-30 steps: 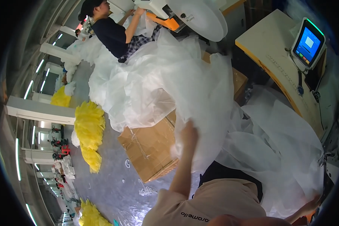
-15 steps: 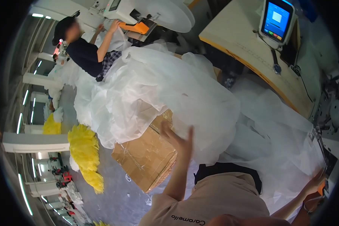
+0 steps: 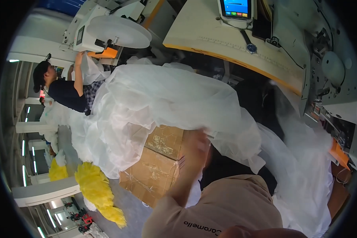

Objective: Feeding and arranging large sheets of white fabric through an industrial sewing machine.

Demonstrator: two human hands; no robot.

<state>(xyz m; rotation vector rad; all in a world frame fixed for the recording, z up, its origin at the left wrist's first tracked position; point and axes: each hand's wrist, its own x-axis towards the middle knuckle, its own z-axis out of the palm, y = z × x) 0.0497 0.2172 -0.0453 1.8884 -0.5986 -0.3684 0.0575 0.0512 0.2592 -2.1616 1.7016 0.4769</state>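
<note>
A large heap of sheer white fabric (image 3: pixel 186 95) spreads across the middle and drapes down to the right. My left hand (image 3: pixel 197 142) is at the fabric's lower edge, beside the cardboard box (image 3: pixel 152 174). Motion smears its fingers, so I cannot tell whether they grip the cloth. A blurred, skin-toned patch that seems to be my right hand (image 3: pixel 331 141) shows at the far right, behind or beside the fabric, near an orange machine part (image 3: pixel 338 154). My right forearm is hidden by the sheer cloth.
A pale worktable (image 3: pixel 226 39) with a wooden edge carries a lit screen device (image 3: pixel 236 10) and a wristwatch (image 3: pixel 250 47). Machinery (image 3: pixel 335 75) stands at right. A co-worker (image 3: pixel 65 89) works at another machine (image 3: pixel 103 35). Yellow ruffled material (image 3: pixel 97 190) lies on the floor at left.
The view has shifted, and the table and machines sit differently in it. My left hand, spread above the box before, has come to the fabric edge. The right-hand fabric is lifted and blurred.
</note>
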